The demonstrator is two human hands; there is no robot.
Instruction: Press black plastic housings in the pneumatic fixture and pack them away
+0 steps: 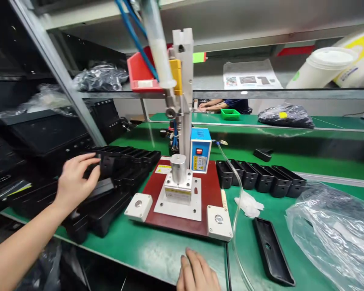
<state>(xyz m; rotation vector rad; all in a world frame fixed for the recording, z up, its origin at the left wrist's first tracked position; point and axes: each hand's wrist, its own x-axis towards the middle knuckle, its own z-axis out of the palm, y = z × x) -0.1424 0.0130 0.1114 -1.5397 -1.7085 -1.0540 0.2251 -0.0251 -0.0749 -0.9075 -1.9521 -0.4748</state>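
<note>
My left hand (pixel 77 178) is closed at the left, its thumb and fingers pinching the edge of a black plastic box (pixel 108 165) above rows of similar black boxes (pixel 109 212). Part of what it grips blends into the dark parts behind. Flat at the front edge of the green table (pixel 157 250), my right hand (pixel 198 273) rests with its fingers stretched out and holds nothing. Ahead of it stands a press fixture on a dark red base (pixel 176 226), with a metal cylinder (pixel 178 169) and two white button boxes (pixel 219 223) (pixel 138 207).
Several black boxes (pixel 264 180) line up at the right, beside a clear hose (pixel 237 226) and a crumpled white tissue (pixel 249 204). Nearer lie a long black tray (pixel 274 252) and plastic bags (pixel 336 238). Behind the shelf (pixel 255 94), a co-worker's arms (pixel 212 106) show.
</note>
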